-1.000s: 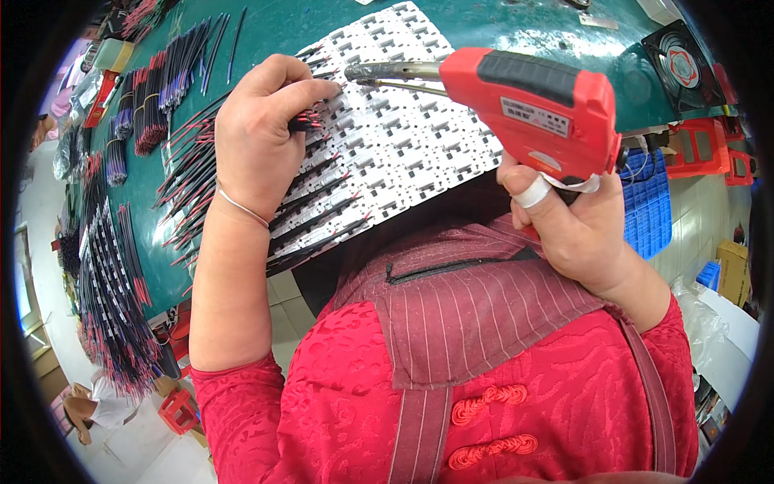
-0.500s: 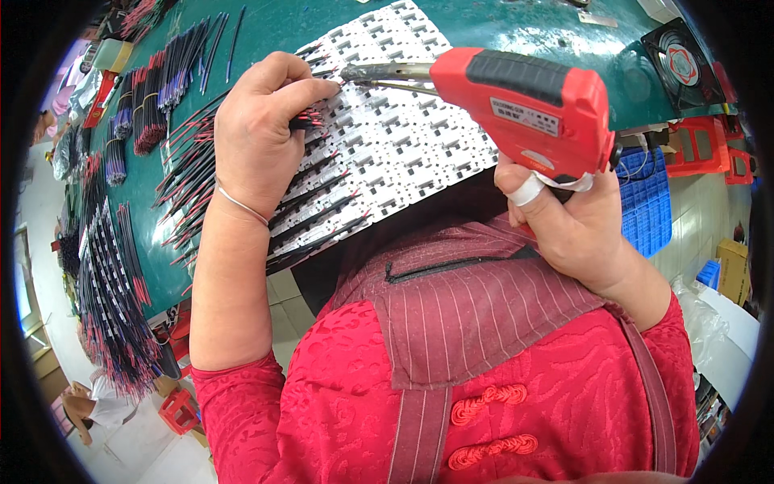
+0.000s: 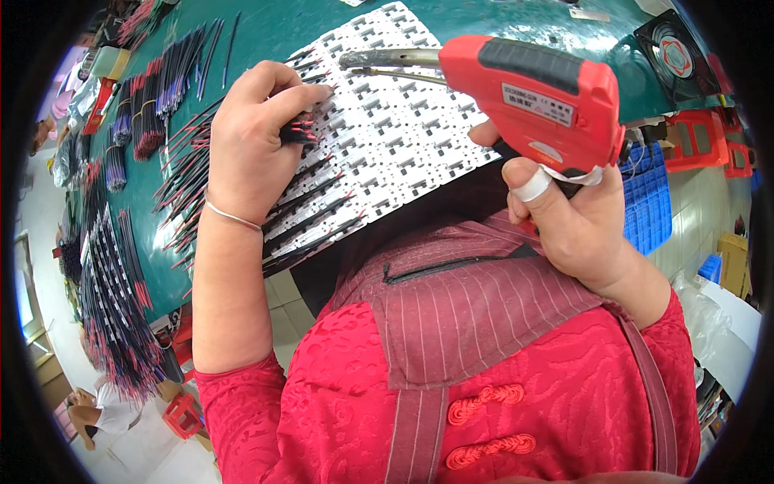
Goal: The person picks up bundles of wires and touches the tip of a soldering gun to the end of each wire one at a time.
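My right hand (image 3: 576, 230) is wrapped round the handle of a red and black soldering gun (image 3: 528, 97), with white tape on the thumb. The gun's long metal tip points left above a white panel of small circuit boards (image 3: 419, 145). Just left of that tip, my left hand (image 3: 251, 141) is closed, thumb and forefinger pinched at the panel's left part. Black wires with red ends (image 3: 297, 131) stick out from under its curled fingers. More black and red wires (image 3: 189, 181) lie in a row along the panel's left side, several reaching onto it.
Bundles of blue, red and black wires (image 3: 149, 121) lie at the left of the green table (image 3: 282, 28). A long bunch of wires (image 3: 113, 298) hangs over its left edge. At the far right stands a black fan (image 3: 676, 60), with a blue crate (image 3: 647, 198) and red stools (image 3: 697, 149) below.
The soldering gun has shifted slightly up and right, its tip now farther from my left fingertips. My left hand has moved a little down and left, still closed on the wires.
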Tool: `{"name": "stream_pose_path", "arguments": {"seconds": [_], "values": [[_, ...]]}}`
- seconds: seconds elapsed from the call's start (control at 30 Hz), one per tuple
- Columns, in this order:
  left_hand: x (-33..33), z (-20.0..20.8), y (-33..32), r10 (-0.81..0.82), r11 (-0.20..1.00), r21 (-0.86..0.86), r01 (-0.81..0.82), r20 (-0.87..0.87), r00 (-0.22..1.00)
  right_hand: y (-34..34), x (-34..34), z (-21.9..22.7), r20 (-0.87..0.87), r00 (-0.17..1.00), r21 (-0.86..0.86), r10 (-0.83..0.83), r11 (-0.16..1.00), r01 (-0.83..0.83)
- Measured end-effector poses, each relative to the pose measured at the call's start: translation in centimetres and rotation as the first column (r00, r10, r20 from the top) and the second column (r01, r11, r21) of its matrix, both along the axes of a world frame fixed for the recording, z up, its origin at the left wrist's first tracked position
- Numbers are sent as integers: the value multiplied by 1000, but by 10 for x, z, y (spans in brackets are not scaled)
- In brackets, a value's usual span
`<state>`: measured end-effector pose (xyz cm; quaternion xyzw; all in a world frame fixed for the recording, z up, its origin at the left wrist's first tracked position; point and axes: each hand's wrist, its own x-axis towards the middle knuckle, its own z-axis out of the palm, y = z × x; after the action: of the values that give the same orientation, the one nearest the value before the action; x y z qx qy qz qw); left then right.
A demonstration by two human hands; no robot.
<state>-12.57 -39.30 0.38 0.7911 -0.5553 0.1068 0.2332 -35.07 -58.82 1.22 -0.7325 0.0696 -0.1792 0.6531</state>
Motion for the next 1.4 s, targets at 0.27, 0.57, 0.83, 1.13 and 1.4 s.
{"name": "stream_pose_path", "arguments": {"seconds": [0.27,0.57,0.83,1.13,1.4], "values": [[0,2,4,23,991,-133,-24,-13,1000,1,-3,3,-2,1000,64,0,998,0],[-12,4,6,16,983,-177,44,326,945,2,-7,4,-18,1000,62,-11,998,12],[-21,4,0,22,1000,-15,-17,387,922,0,-15,8,-87,995,107,-39,993,49],[-31,15,7,26,999,19,-35,346,938,1,-16,5,-30,1000,60,-4,998,6],[-35,5,8,85,996,-25,-81,264,961,-2,-16,5,-31,998,70,57,996,-55]]}}
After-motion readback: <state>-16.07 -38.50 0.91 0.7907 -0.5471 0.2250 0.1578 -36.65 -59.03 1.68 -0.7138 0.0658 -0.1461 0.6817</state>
